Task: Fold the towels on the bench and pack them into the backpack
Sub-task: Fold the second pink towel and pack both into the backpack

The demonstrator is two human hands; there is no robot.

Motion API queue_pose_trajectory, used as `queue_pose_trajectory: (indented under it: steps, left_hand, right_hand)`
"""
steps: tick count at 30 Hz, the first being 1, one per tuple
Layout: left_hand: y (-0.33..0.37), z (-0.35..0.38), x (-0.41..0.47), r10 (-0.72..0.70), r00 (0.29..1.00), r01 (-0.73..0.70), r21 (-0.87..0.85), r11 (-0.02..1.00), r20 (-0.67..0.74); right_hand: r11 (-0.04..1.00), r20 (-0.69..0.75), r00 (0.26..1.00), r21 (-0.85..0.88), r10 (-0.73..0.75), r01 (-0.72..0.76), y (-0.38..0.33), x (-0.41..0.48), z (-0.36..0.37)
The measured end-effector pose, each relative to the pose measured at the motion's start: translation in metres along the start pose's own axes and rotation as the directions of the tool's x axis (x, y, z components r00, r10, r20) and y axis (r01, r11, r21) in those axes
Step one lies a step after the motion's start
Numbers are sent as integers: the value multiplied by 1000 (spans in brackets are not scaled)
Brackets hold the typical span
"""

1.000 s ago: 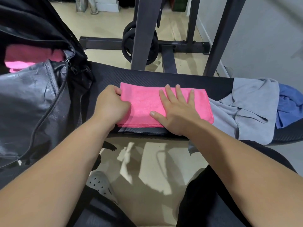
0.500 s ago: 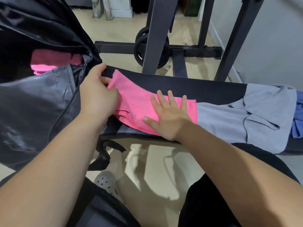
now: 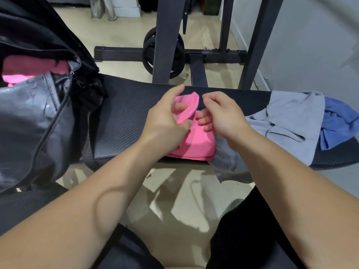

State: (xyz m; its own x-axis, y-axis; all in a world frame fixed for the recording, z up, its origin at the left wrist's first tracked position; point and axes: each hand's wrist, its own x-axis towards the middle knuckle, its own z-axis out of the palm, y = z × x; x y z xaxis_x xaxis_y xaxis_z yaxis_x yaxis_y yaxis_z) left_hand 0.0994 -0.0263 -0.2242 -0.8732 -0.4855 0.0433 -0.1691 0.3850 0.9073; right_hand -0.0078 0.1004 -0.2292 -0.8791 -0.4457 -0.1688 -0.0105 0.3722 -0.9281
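My left hand (image 3: 165, 121) pinches a lifted flap of the pink towel (image 3: 198, 140) at the middle of the bench (image 3: 124, 117). My right hand (image 3: 223, 115) curls at that towel's edge, though I cannot tell if it grips. A packed towel (image 3: 29, 70) already shows inside the backpack (image 3: 35, 121) at the bench's left end, while the grey towel (image 3: 291, 121) and blue towel (image 3: 338, 121) lie unfolded toward its right end, so I judge most folding remains.

Black weight plates (image 3: 148, 55) sit behind 3 dark rack uprights (image 3: 167, 26). Rack base bar (image 3: 120, 53) lies on beige floor (image 3: 120, 32). Grey wall (image 3: 310, 45) at right.
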Motion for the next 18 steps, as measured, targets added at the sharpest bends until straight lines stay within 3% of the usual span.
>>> queue_pose_trajectory:
  steps: [2, 5, 8, 12, 15, 18]
  left_hand:
    - [-2, 8, -3, -45, 990, 44, 12, 999, 134]
    - [-7, 11, -4, -74, 971, 75, 5, 997, 228]
    - [-10, 6, -1, 1, 998, -5, 66, 998, 65]
    - [-15, -5, -2, 229, 969, -185, 346, 920, -89]
    - [-23, -3, -4, 269, 962, -249, 540, 804, 43]
    - [-30, 7, -9, 69, 975, -195, 675, 711, 210]
  right_hand:
    - [977, 93, 988, 163, 126, -140, 0, -2, -4]
    - [981, 68, 987, 119, 147, -154, 11, 0, -3]
    - [996, -19, 997, -59, 69, -70, 20, 1, 2]
    - [998, -74, 997, -48, 29, -33, 18, 3, 0]
    - [995, -93, 996, -99, 4, -13, 19, 6, -7]
    - [934, -63, 994, -352, -91, 63, 24, 5, -12]
